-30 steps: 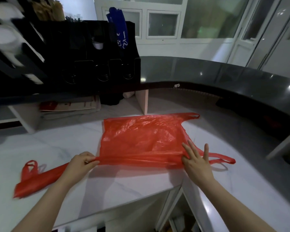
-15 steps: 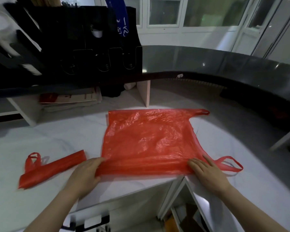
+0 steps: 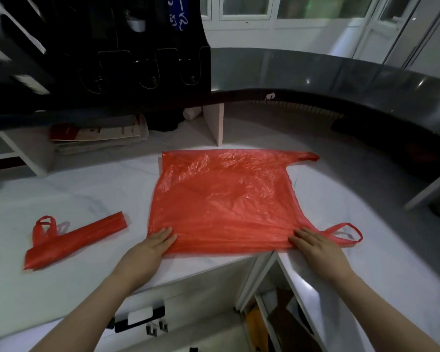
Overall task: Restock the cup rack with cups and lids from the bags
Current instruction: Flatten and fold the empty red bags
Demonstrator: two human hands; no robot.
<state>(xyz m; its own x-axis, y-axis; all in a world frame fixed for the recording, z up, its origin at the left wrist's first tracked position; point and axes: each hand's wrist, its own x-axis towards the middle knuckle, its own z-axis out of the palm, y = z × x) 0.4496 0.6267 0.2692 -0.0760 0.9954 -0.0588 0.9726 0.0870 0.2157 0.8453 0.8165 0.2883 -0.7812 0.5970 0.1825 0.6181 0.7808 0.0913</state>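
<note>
Left hand unpinched, now flat like right hand, pressing near edge of bag, lower centre. Bag-folding step, seemingly; next: roll edge forward.

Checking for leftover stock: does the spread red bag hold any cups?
No, the spread red bag lies flat on the white counter, showing no bulge.

The flat bag in the middle is a translucent orange-red, and the folded bag to its left is the same red, a shade deeper. The counter is white with faint grey veining. At the far left the cup rack is black, a strip there is blue with white writing, and the far raised ledge is glossy dark grey.
</note>
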